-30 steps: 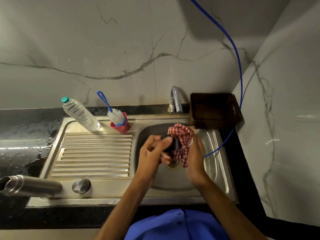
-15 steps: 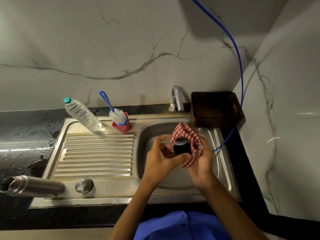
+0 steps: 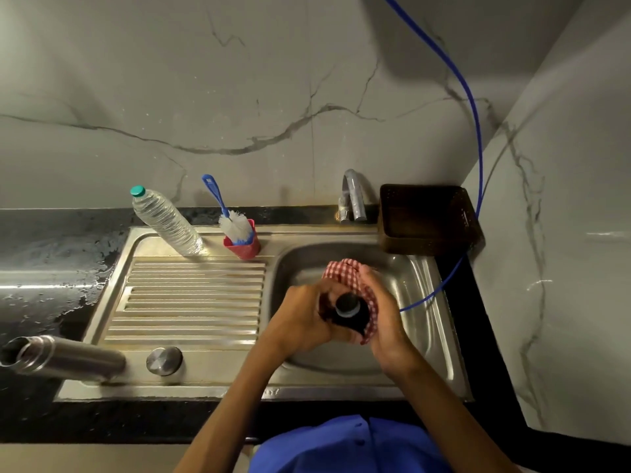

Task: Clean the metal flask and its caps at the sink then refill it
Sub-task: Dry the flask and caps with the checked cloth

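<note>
Inspector A: Two hands over the sink [image 3: 440, 322] basin, both occupied. The left hand [image 3: 300, 322] is closed around a dark cap [image 3: 348, 310]; the right hand [image 3: 382, 315] presses one red checked cloth [image 3: 345, 271] against the cap's far and right sides.

Inspector B: Count of flask parts?

Inspector A: One metal flask [image 3: 65, 356], one dark cap in the hands, one round metal cap [image 3: 164, 360] on the sink's near ledge, just right of the flask. The flask is open at the mouth. From this wide-angle view it leans left: base at the near left corner of the drainboard, mouth toward the left edge of the frame, long axis running left to right. The dark cap's narrower end, with a pale ring, faces up toward the camera.

Inspector B: Other items?

Inspector A: One clear plastic bottle [image 3: 164, 220] with a teal cap, at the far left of the drainboard. One blue-handled bottle brush [image 3: 228, 216] standing in one red cup [image 3: 244, 245] just right of it. One tap [image 3: 353, 196], one dark basket [image 3: 426, 216] at the far right corner, one blue hose [image 3: 473, 131] running down the wall past the basket.

Inspector B: Writing?

Inspector A: Stamped marking on the sink's near rim, too small to read. No label legible on the bottle.
</note>
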`<state>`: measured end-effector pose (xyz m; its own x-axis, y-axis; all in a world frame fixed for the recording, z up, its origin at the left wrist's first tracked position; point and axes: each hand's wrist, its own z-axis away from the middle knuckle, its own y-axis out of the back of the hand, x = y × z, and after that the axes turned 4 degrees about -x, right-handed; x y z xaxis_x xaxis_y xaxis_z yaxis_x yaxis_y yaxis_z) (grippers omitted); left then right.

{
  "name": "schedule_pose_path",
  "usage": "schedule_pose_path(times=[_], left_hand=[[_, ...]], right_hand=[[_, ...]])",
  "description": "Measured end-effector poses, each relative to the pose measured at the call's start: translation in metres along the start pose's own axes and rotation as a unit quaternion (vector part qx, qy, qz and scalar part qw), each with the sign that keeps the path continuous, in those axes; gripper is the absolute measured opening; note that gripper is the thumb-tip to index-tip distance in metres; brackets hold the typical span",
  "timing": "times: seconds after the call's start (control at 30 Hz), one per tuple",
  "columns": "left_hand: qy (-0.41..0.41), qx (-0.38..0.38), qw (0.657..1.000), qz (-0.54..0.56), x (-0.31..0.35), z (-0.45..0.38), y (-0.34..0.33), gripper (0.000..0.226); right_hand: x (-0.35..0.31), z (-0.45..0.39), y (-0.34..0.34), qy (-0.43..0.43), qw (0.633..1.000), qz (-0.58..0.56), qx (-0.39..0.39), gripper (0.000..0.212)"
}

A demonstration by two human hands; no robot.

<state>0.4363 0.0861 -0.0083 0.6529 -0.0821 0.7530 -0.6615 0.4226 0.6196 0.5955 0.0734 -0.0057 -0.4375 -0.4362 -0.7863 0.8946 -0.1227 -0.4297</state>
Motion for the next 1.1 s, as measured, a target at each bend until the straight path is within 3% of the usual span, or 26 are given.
schedule_pose_path(times=[0.07, 0.13, 0.23, 0.4, 0.6, 0.73, 0.83, 0.93, 1.1], left_hand=[[0.002, 0.011, 0.999, 0.039, -0.006, 0.007, -0.005, 0.069], [0.012, 0.075, 0.991, 0.108, -0.014, 0.013, -0.007, 0.064], [0.056, 0.161, 0.969, 0.180, -0.034, 0.023, -0.010, 0.059], [0.133, 0.216, 0.941, 0.223, -0.078, 0.059, -0.014, 0.052], [0.242, 0.296, 0.897, 0.223, -0.143, 0.120, -0.015, 0.052], [0.327, 0.376, 0.849, 0.174, -0.189, 0.161, -0.008, 0.057], [0.366, 0.393, 0.835, 0.121, -0.226, 0.187, 0.002, 0.066], [0.391, 0.397, 0.823, 0.110, -0.251, 0.202, 0.016, 0.066], [0.419, 0.343, 0.840, 0.041, -0.278, 0.208, 0.029, 0.065]], right_hand=[[-0.004, -0.002, 0.006, -0.040, 0.995, -0.090, -0.004, 0.048], [-0.005, -0.004, 0.014, -0.050, 0.991, -0.127, -0.018, 0.057], [0.001, -0.010, 0.021, -0.058, 0.996, -0.065, 0.012, 0.041], [0.019, -0.024, 0.020, -0.073, 0.994, 0.035, 0.068, 0.022], [0.041, -0.030, -0.006, -0.097, 0.991, 0.069, 0.067, 0.028], [0.058, -0.025, -0.030, -0.104, 0.987, 0.097, 0.074, 0.027], [0.075, -0.024, -0.047, -0.113, 0.985, 0.113, 0.068, 0.032], [0.091, -0.024, -0.062, -0.123, 0.984, 0.108, 0.070, 0.052], [0.107, -0.018, -0.103, -0.125, 0.983, 0.105, 0.087, 0.039]])
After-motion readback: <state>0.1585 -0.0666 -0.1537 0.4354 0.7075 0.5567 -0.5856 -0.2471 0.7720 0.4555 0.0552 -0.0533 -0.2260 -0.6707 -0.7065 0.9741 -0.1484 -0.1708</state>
